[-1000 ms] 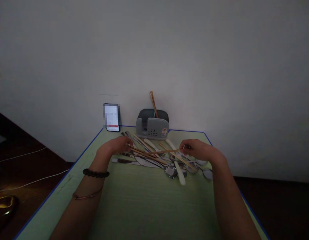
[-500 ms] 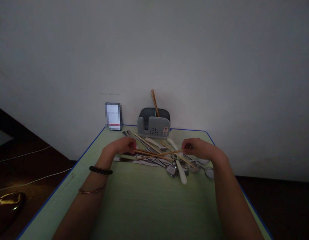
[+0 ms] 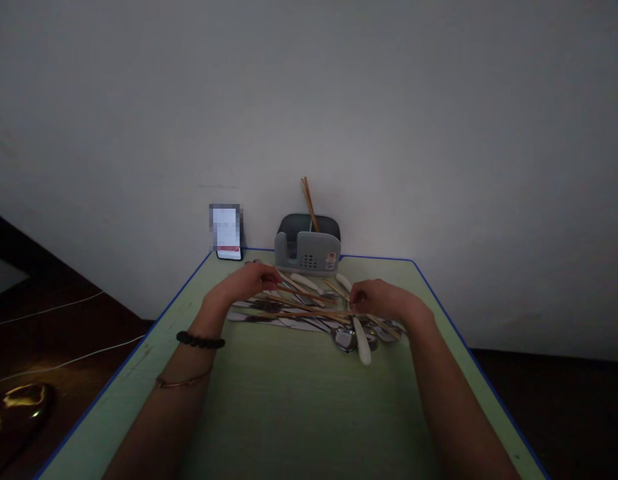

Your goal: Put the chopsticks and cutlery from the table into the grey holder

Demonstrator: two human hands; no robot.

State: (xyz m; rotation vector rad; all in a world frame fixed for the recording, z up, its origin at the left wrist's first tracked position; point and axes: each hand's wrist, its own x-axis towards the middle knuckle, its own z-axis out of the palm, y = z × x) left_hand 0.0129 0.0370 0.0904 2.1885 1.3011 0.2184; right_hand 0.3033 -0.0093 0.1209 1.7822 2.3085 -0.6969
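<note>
Over a pile of cutlery, my left hand (image 3: 253, 279) pinches the left end of a brown wooden chopstick (image 3: 306, 293), which slants down to the right. My right hand (image 3: 381, 297) is closed on the right end of another chopstick (image 3: 303, 313), lying nearly level across the pile. Beneath and between my hands are more wooden chopsticks, spoons with shiny bowls (image 3: 344, 340), a white-handled utensil (image 3: 361, 341) and a fork (image 3: 329, 294). My fingertips are partly hidden.
A grey cutlery holder (image 3: 316, 251) stands at the table's back edge, with chopsticks (image 3: 310, 203) upright in it. A phone (image 3: 227, 230) leans against the wall to its left. The green table (image 3: 309, 413) has a blue edge.
My left hand has moved slightly up, lifting its chopstick end away from the pile. My right hand has shifted left, and its chopstick now lies flatter.
</note>
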